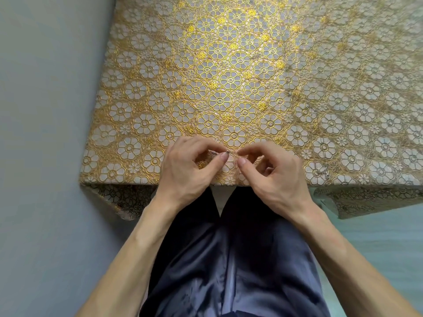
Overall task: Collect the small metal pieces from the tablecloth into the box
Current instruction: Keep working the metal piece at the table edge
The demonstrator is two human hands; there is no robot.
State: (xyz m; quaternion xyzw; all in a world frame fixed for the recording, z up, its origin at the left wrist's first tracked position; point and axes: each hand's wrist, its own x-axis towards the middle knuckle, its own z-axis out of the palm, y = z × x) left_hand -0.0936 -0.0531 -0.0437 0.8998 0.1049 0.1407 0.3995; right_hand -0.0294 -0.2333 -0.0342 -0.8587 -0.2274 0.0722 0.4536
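The tablecloth (229,76), gold with a raised flower pattern, covers the desk (128,183) completely and folds down over its near edge and near-left corner. Both hands are positioned over the cloth just inside the near edge, at the centre of the view, with the fingertips facing each other and close together but not touching. The left grip (187,165) is clenched: the thumb and forefinger pinch a small metal piece (227,152), dark and very small, held at the fingertips just above the cloth. A second thin sliver (212,152) shows under the curled left fingers; its contact with hand or cloth cannot be determined. The right grip (277,170) is curled, thumb tip and forefinger tip brought together; whether anything is grasped between them cannot be told. Several tiny dark specks (307,107) lie on the right half of the cloth, well apart from the hands, too small to identify. Both forearms are bare. Dark blue trousers (229,259) fill the lower centre, below the desk edge. A plain grey floor (45,133) lies to the left of the desk
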